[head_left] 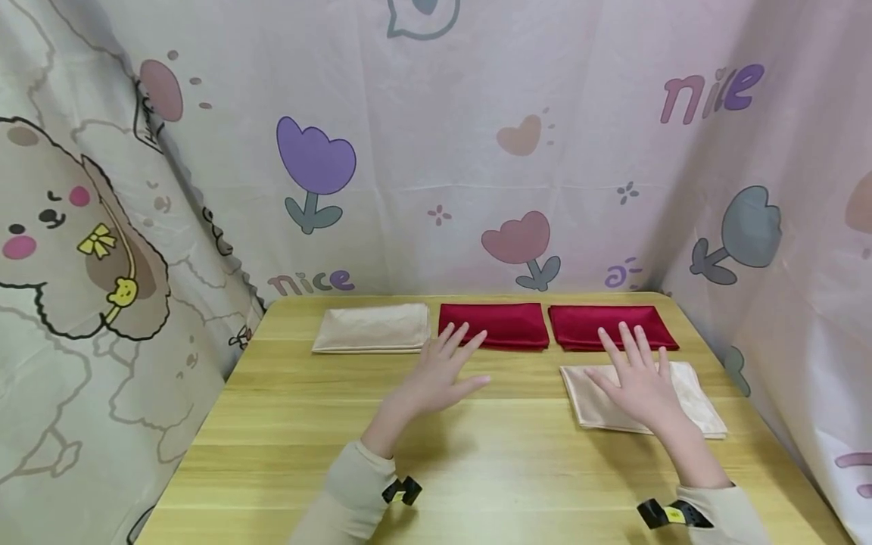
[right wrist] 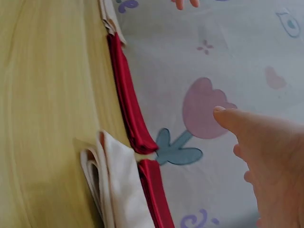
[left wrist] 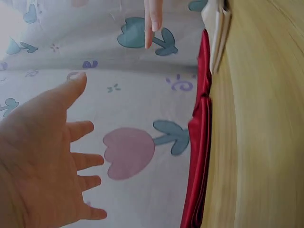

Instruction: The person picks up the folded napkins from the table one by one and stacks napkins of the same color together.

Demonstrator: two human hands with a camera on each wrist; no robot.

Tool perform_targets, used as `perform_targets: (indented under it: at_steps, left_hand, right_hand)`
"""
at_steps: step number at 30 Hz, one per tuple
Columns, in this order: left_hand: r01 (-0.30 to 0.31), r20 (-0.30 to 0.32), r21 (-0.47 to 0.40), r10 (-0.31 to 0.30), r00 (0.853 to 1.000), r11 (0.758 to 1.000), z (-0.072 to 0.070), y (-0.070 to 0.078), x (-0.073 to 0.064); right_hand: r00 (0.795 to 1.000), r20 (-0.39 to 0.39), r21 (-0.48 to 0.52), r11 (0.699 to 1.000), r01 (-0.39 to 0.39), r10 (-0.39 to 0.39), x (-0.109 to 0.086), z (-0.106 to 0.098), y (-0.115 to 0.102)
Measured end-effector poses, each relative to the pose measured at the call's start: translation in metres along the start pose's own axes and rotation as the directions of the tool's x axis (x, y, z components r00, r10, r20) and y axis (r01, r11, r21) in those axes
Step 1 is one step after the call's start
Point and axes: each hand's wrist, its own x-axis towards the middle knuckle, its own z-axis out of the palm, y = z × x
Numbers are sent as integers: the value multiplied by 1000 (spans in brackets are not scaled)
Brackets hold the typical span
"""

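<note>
My left hand (head_left: 436, 378) hovers over the table with its fingers spread, holding nothing. Its fingertips appear in front of the middle red folded cloth (head_left: 504, 324) in the head view. My right hand (head_left: 640, 386), also spread and holding nothing, is above the cream folded cloth (head_left: 695, 393) at the right and partly hides it. Behind that cloth lies a second red folded cloth (head_left: 606, 327). A cream folded cloth (head_left: 371, 328) rests at the back left. In the right wrist view the nearer cream cloth (right wrist: 124, 183) shows its stacked layers.
The wooden table (head_left: 272, 454) has its back edge against a printed curtain (head_left: 422, 151). More patterned curtain (head_left: 68, 378) hangs along the left side, and another stretch (head_left: 804, 341) along the right. A black strap mount (head_left: 402, 490) sits on the left sleeve, another (head_left: 674, 515) on the right.
</note>
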Motion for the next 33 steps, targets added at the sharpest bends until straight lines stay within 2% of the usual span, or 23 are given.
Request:
perform_targets:
  at_steps: [2, 4, 7, 9, 12, 14, 16, 19, 21, 24, 26, 31, 33]
  left_hand:
    - [-37, -8, -30, 37, 999, 999, 2, 4, 5]
    - [-68, -17, -97, 66, 998, 993, 4, 8, 8]
    - [-96, -27, -211, 92, 995, 973, 7, 12, 12]
    - [-110, -36, -291, 104, 994, 950, 10, 15, 14]
    - [-119, -44, -398, 111, 993, 910, 16, 20, 18]
    - [-126, -50, -464, 115, 992, 877, 21, 23, 21]
    - [-114, -43, -538, 107, 993, 835, 25, 26, 25]
    - [-82, -18, -652, 94, 995, 753, 31, 33, 29]
    - [-45, 11, -724, 77, 997, 689, 34, 38, 32]
    - [14, 52, -807, 48, 997, 591, 38, 44, 35]
    - [35, 65, -861, 41, 997, 507, 41, 47, 37]
    - [98, 110, -961, 32, 993, 258, 51, 53, 43]
    - [140, 144, -972, 3, 990, 187, 57, 55, 43]
  right_hand:
    - [1000, -17, 8, 1000, -13, 13, -2, -3, 5]
    - [999, -34, 11, 1000, -27, 27, -4, -5, 10]
    - [998, -52, 17, 999, -44, 45, -7, -8, 18]
    - [997, -50, 45, 998, -52, 55, -9, -11, 23]
    - [998, -41, 139, 989, -51, 57, -11, -16, 30]
    - [998, -39, 234, 971, -40, 50, -12, -19, 34]
    - [998, -37, 344, 939, -26, 41, -13, -22, 38]
    - [998, -34, 480, 877, -22, 43, -15, -26, 45]
    - [998, -12, 542, 839, -46, 63, -17, -28, 51]
    - [993, 31, 578, 808, -109, 112, -19, -30, 59]
    - [987, 65, 586, 796, -154, 144, -22, -31, 65]
    - [977, 107, 606, 767, -211, 183, -29, -27, 79]
    - [971, 122, 605, 760, -235, 204, -33, -26, 85]
